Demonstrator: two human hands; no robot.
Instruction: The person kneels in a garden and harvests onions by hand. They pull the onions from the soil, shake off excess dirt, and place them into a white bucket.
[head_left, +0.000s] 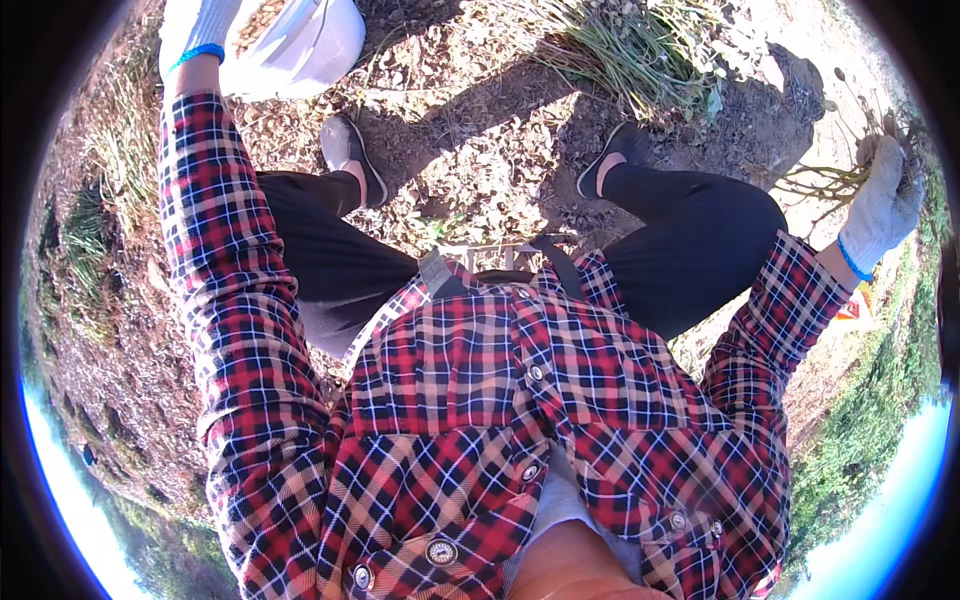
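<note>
My left hand (201, 30), in a white knit glove with a blue cuff, reaches to the top left edge. Its fingers are cut off by the frame, so what it holds is hidden. Right beside it stands a white plastic bucket (334, 49) with what look like peanut pods (259, 24) inside. Out at the far right, my gloved right hand (881, 202) grips a bunch of thin peanut stems (825, 180). Several roots and pods stick out above and beside that fist.
A heap of pulled green peanut plants (637, 56) lies on the ground beyond my right shoe (626, 142). Dry leaves and soil (480, 165) cover the space between my feet. A red object (853, 306) lies below my right wrist. Low green growth (877, 405) runs along the right.
</note>
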